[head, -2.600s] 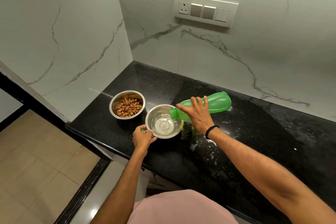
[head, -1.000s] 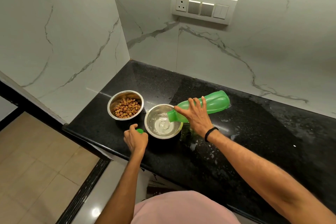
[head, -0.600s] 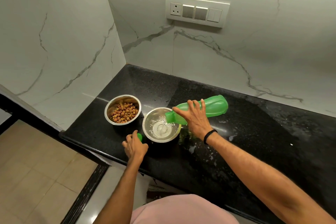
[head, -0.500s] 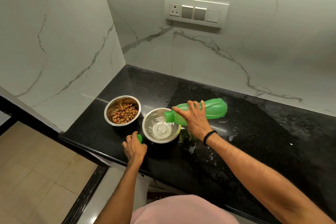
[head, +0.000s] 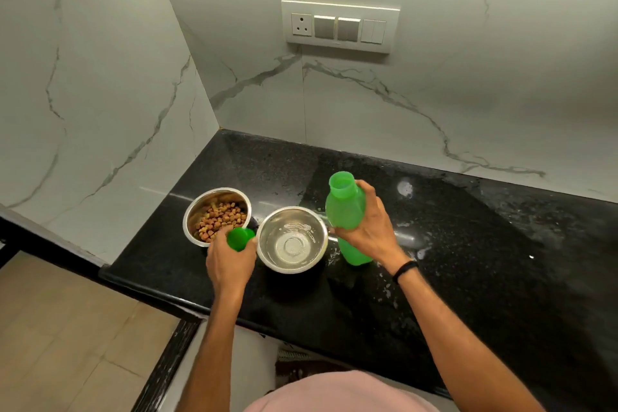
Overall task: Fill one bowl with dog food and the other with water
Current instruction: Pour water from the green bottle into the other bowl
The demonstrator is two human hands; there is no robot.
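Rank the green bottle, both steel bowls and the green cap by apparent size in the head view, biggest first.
1. The green bottle, the longest.
2. The water bowl and the food bowl look alike. The left hand partly hides the food bowl, so these two stay unranked.
3. The green cap, clearly the smallest.

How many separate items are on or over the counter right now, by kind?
bowls: 2 (dog food bowl, water bowl)
green bottle: 1
green cap: 1
Total: 4
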